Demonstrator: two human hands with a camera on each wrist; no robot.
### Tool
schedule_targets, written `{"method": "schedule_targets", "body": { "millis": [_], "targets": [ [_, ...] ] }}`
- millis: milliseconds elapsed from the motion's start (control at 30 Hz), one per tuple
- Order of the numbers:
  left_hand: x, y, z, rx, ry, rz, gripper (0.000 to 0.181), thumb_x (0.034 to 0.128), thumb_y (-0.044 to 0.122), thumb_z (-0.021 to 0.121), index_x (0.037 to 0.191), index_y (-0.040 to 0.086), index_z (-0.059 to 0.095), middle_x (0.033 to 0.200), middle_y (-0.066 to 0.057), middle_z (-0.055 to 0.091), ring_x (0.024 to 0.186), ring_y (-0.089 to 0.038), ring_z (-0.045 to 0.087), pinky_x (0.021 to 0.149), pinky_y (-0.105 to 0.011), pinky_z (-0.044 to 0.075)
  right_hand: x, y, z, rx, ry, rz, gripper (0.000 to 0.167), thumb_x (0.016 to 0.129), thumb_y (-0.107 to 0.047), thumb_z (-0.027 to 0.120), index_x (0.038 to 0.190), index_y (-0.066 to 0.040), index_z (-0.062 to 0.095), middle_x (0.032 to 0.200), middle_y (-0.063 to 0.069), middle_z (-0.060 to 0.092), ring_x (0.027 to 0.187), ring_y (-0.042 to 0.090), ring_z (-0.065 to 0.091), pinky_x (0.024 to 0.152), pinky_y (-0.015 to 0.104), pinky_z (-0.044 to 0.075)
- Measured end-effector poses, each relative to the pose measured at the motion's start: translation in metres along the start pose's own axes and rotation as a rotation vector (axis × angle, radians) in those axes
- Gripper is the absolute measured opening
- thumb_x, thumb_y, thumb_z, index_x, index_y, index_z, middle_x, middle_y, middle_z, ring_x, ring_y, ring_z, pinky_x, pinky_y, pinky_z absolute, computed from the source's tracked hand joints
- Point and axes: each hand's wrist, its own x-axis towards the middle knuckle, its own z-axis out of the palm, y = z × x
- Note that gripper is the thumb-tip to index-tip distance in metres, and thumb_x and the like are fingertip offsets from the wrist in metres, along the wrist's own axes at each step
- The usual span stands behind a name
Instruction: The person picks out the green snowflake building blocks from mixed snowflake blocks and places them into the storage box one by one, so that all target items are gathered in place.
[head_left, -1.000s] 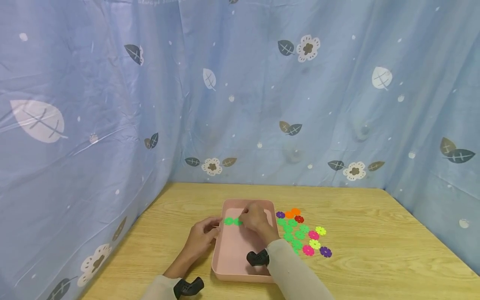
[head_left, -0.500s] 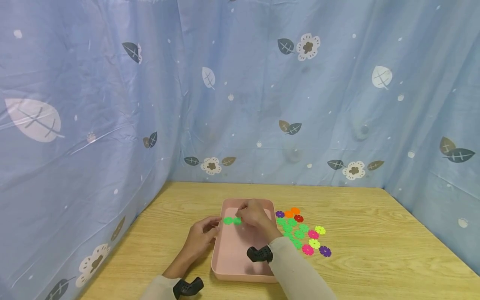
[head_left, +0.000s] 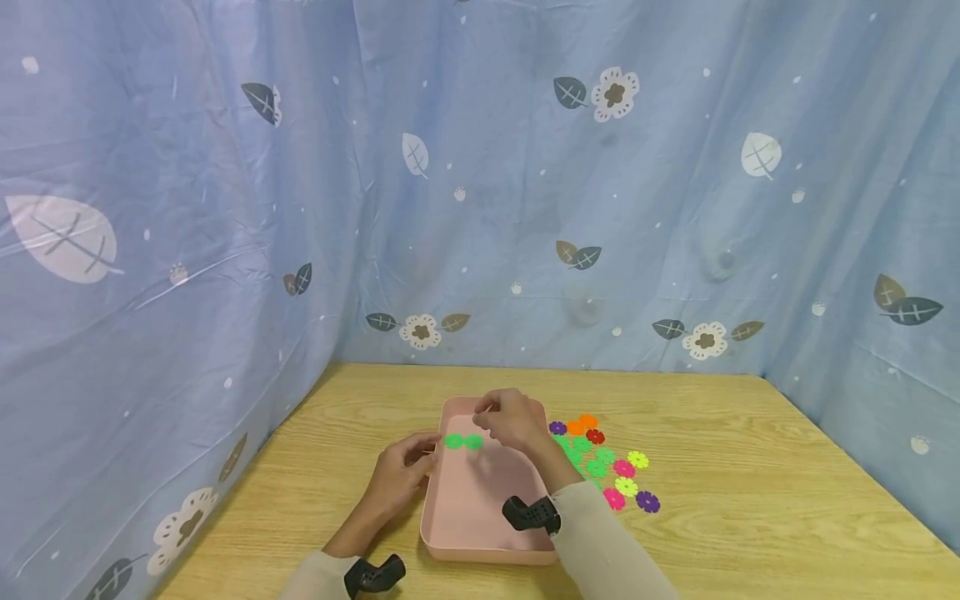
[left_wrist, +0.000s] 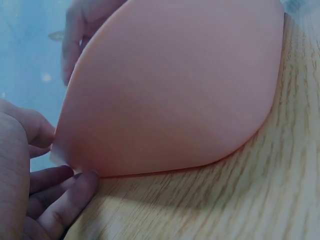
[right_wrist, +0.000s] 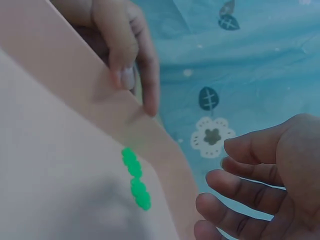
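Observation:
A pink tray stands on the table, with two green flower-shaped discs lying end to end inside, close to its left wall. My left hand holds the tray's left rim, its thumb and fingers around the wall in the left wrist view. Over the far part of the tray hovers my right hand, fingers loosely bent, with nothing between them in the right wrist view. It is a little right of the discs and does not touch them.
Right of the tray lie several loose discs: green, pink, yellow, purple, orange and red. A blue patterned curtain hangs behind and beside the wooden table.
My right hand has lifted away from the green discs and moved slightly toward the far end of the tray; its fingers have parted. My left hand stays at the rim.

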Motion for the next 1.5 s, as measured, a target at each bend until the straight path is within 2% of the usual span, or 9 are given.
{"method": "schedule_targets", "body": {
  "millis": [133,300,500,767,967,1100,1233,1333,1500],
  "targets": [
    [-0.001,0.000,0.000,0.002,-0.001,0.002,0.034,0.0973,0.005,0.062,0.131,0.001,0.065,0.117,-0.017,0.069,0.099,-0.029,0.069,0.066,-0.027,0.059,-0.009,0.000,-0.006,-0.012,0.045,-0.029,0.020,0.094,-0.018,0.069,0.108,-0.005,0.074,0.088,0.009,0.070,0.075,0.027,0.067,0.062,0.032,0.054],
    [0.000,0.001,0.000,-0.008,0.006,0.000,0.034,0.0967,0.005,0.062,0.130,0.001,0.066,0.117,-0.018,0.069,0.100,-0.031,0.069,0.067,-0.027,0.059,-0.020,0.003,-0.011,0.035,0.088,-0.083,0.015,0.095,-0.013,0.068,0.106,-0.004,0.073,0.090,0.006,0.068,0.078,0.024,0.065,0.067,0.034,0.056],
    [0.001,-0.003,0.002,0.003,0.024,-0.012,0.034,0.0963,0.003,0.063,0.130,0.002,0.066,0.116,-0.016,0.070,0.099,-0.030,0.069,0.067,-0.026,0.058,-0.033,0.007,-0.014,-0.021,0.163,-0.108,0.008,0.094,-0.013,0.070,0.102,-0.011,0.073,0.088,0.000,0.067,0.082,0.018,0.061,0.069,0.033,0.054],
    [-0.001,-0.005,0.002,-0.007,0.016,-0.021,0.034,0.0965,0.003,0.062,0.131,0.002,0.066,0.117,-0.017,0.069,0.098,-0.030,0.068,0.066,-0.027,0.059,-0.050,0.023,-0.033,0.011,0.232,-0.105,0.011,0.093,-0.011,0.070,0.103,-0.008,0.074,0.085,0.000,0.068,0.076,0.017,0.059,0.067,0.031,0.051],
    [-0.001,-0.003,0.000,-0.004,-0.004,-0.011,0.035,0.0978,0.006,0.061,0.132,0.003,0.065,0.119,-0.017,0.069,0.097,-0.027,0.069,0.068,-0.028,0.060,-0.055,0.032,-0.057,-0.014,0.287,-0.102,0.013,0.095,-0.012,0.068,0.106,-0.006,0.073,0.091,0.004,0.071,0.083,0.021,0.065,0.073,0.033,0.054],
    [-0.001,-0.004,0.001,-0.016,-0.022,-0.007,0.035,0.0985,0.006,0.061,0.133,0.001,0.063,0.120,-0.019,0.068,0.098,-0.030,0.069,0.068,-0.029,0.060,-0.057,0.041,-0.070,-0.046,0.317,-0.071,0.015,0.096,-0.014,0.067,0.108,-0.006,0.072,0.095,0.005,0.071,0.088,0.022,0.065,0.076,0.035,0.054],
    [-0.002,-0.004,0.003,-0.007,0.003,-0.026,0.035,0.0973,0.003,0.061,0.132,0.000,0.064,0.117,-0.019,0.069,0.099,-0.032,0.068,0.067,-0.027,0.059,-0.059,0.053,-0.081,-0.049,0.334,-0.032,0.016,0.096,-0.014,0.067,0.108,-0.004,0.072,0.096,0.007,0.070,0.088,0.023,0.064,0.076,0.032,0.053],
    [-0.004,0.001,0.005,-0.002,0.019,-0.032,0.034,0.0971,-0.001,0.059,0.131,-0.003,0.064,0.117,-0.022,0.068,0.100,-0.037,0.068,0.067,-0.027,0.059,-0.062,0.062,-0.090,-0.043,0.346,-0.018,0.018,0.096,-0.013,0.067,0.110,-0.002,0.071,0.096,0.009,0.070,0.089,0.029,0.065,0.072,0.030,0.053],
    [-0.008,0.022,0.004,-0.014,0.019,-0.022,0.034,0.0967,-0.004,0.057,0.130,-0.007,0.063,0.117,-0.028,0.067,0.100,-0.044,0.067,0.067,-0.028,0.060,-0.064,0.076,-0.103,-0.041,0.339,0.025,0.023,0.096,-0.013,0.067,0.114,0.001,0.069,0.098,0.011,0.069,0.093,0.035,0.066,0.071,0.030,0.053]
  ]
}}
